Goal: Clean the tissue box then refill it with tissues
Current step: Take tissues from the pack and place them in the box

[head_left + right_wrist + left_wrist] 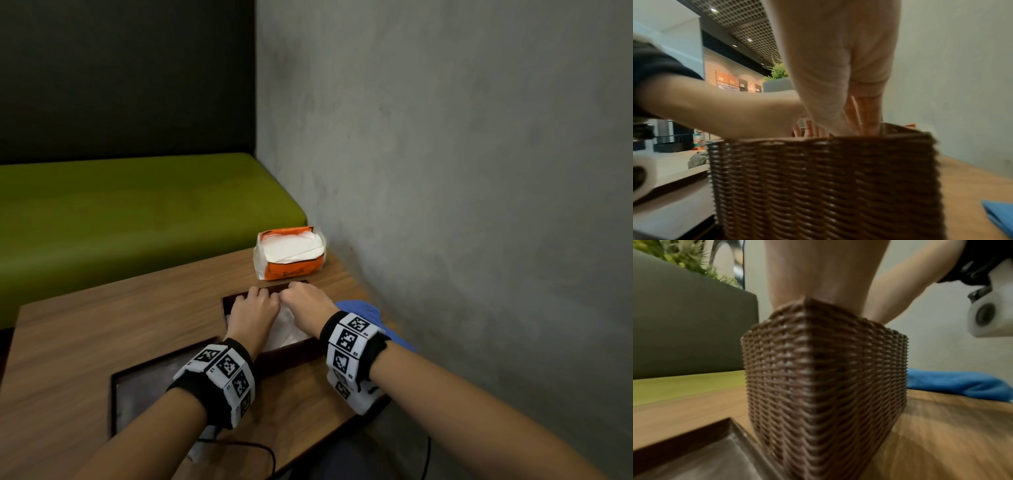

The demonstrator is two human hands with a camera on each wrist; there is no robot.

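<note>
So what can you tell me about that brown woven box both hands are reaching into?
The box is a dark brown, rectangular container that looks like woven wicker, standing upright and open-topped on the table. White tissues lie inside. The left hand and right hand both reach in from above. Its flat lid lies beside it, a blue cloth on its other side.

Perhaps "20", "11" on wall signs [731, 82]

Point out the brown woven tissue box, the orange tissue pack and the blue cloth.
brown woven tissue box [818, 386], left wrist view, on its near corner edge.
orange tissue pack [294, 270], head view, on its orange front face.
blue cloth [962, 384], left wrist view, on its folded middle.
</note>
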